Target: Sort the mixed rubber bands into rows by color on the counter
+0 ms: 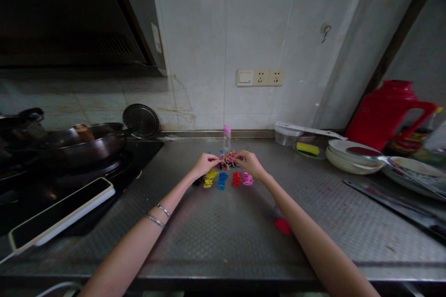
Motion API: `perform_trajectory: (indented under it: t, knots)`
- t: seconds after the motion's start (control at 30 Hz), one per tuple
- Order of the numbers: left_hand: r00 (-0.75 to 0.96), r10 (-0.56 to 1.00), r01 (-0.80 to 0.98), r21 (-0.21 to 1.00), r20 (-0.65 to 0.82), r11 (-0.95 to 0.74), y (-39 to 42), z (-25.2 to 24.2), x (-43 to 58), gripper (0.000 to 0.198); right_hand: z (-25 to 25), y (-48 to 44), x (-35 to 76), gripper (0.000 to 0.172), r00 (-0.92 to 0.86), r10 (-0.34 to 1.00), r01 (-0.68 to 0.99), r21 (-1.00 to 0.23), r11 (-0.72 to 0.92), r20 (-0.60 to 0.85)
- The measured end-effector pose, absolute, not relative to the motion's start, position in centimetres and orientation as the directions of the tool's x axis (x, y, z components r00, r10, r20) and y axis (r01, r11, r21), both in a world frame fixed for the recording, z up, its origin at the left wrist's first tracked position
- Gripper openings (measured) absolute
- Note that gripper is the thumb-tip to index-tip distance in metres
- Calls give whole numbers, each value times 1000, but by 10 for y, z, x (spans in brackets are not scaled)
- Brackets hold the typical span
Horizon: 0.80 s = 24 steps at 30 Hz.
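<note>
A mixed heap of small coloured elastic bands (227, 159) lies on the steel counter (223, 222). My left hand (205, 164) and my right hand (249, 164) both pinch into this heap from either side, fingers closed on bands. In front of the heap sit sorted little piles: black (197, 181), yellow (210, 178), blue (222, 180), red (237, 178) and pink (247, 178). A small clear bottle with a pink cap (227, 137) stands just behind the heap.
A dark pan (83, 141) sits on the stove at left, a phone (59, 213) beside it. A red lid (282, 225) lies under my right forearm. Bowls (351, 153), a sponge (308, 148) and a red thermos (386, 113) stand at right.
</note>
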<state>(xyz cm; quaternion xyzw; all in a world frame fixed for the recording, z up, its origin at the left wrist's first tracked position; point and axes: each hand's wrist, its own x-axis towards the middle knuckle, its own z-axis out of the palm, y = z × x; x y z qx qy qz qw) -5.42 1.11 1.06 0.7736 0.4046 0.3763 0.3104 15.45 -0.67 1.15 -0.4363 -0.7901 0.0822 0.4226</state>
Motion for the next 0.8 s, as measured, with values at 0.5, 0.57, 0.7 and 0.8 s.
perform_trajectory:
  t: [0.5, 0.57, 0.7, 0.8]
  knots:
    - [659, 681, 502, 488, 320, -714, -16, 3, -25, 24, -10, 13, 186, 13, -365, 884, 747, -475, 466, 293]
    - [683, 659, 504, 449, 316, -738, -21, 3, -22, 24, -10, 14, 188, 14, -362, 884, 749, -473, 465, 296]
    - [733, 624, 493, 421, 270, -762, -29, 1, -18, 24, -11, 16, 199, 18, -270, 901, 797, -447, 407, 340]
    - [763, 592, 467, 412, 259, -783, -32, 3, -17, 25, -16, 16, 210, 22, -137, 929, 864, -418, 282, 345]
